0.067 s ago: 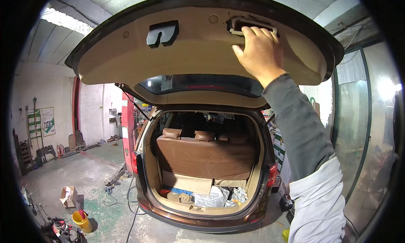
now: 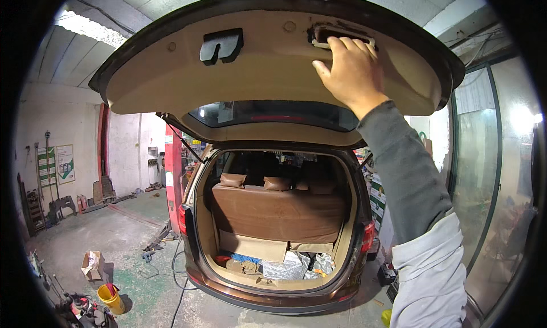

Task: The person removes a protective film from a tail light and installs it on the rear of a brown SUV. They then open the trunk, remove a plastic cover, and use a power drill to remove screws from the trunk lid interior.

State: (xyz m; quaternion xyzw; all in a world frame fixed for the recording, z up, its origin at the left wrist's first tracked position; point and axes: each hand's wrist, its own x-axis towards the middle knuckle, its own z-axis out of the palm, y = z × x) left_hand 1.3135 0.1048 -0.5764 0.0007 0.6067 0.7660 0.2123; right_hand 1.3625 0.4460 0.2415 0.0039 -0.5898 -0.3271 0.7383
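Observation:
The raised tailgate (image 2: 268, 80) of a brown car arches across the top of the view, its beige inner trim facing me. My right hand (image 2: 356, 77) reaches up to the trim's right part. Its fingers hook into the recessed pull handle (image 2: 320, 44), whose surround looks dark and grimy, while the thumb stays apart to the left. The fingertips are hidden inside the recess. Left of it on the trim sits a black latch cover (image 2: 221, 45). Nothing of my left hand shows.
Below gapes the car's boot, with a brown rear seat back (image 2: 273, 211) and silvery sheeting (image 2: 286, 266) on its floor. A yellow bucket (image 2: 111, 300) and a cardboard box (image 2: 93, 265) stand left. Glass doors (image 2: 476, 157) rise at right. A black cable (image 2: 180, 305) crosses the floor.

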